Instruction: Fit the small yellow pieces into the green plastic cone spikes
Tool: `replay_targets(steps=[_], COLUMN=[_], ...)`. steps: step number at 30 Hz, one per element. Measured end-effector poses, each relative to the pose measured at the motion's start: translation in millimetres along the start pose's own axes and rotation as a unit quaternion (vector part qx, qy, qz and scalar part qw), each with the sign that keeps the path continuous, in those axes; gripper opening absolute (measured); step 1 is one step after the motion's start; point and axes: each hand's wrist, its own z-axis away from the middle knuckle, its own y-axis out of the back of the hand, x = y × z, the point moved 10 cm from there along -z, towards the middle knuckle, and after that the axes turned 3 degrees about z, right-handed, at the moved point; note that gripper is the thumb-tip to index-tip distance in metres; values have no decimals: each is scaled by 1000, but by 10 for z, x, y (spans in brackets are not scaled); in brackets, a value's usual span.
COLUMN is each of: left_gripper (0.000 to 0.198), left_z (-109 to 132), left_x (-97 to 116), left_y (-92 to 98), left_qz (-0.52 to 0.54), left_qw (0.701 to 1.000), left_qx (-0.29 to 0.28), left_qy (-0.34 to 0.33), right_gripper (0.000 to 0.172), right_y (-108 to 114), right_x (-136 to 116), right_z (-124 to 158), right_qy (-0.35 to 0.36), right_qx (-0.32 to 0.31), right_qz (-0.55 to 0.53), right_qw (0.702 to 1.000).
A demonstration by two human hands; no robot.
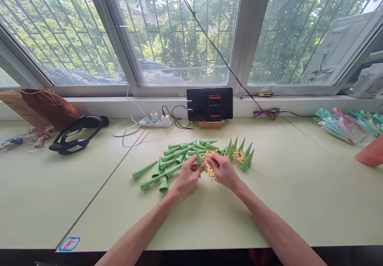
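Several long green plastic spikes (167,163) lie in a loose heap on the pale green table (269,202), with several shorter green cones (247,159) standing upright to their right. Small yellow pieces (239,154) are scattered between them. My left hand (188,175) has its fingers closed around a green spike near the heap's middle. My right hand (223,171) meets it, fingertips pinched on a small yellow piece right at the spike's end. More yellow pieces (211,173) lie just under both hands.
A black screen (209,104) stands on a small stand at the windowsill. A power strip (155,121) with cables sits left of it. A black headset (78,133) and brown bag (49,105) lie far left. Pastel-coloured plastic items (344,124) lie far right, beside an orange-pink object (371,152).
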Motion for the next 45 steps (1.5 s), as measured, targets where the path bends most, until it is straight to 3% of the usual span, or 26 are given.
replay_targets(steps=[25,30,36,45], left_gripper=[25,27,25,31], left_z=[13,1,-4,-8], left_x=[127,70,8,22], left_y=[6,-5,-3,21], left_qz=[-31,-14,-1,29], left_qw=[999,1000,1000,998], left_qx=[19,22,28,42], left_qy=[-38,-9,14,29], right_gripper=[46,43,24,19], right_y=[-81,-31,39,21], right_x=[44,43,-28,37], right_z=[7,1,-7,-9], right_qy=[-9,-10,9,-43], right_qx=[-18,-2,10,-1], right_qz=[60,55,-9,-103], right_qw=[998,998,1000,994])
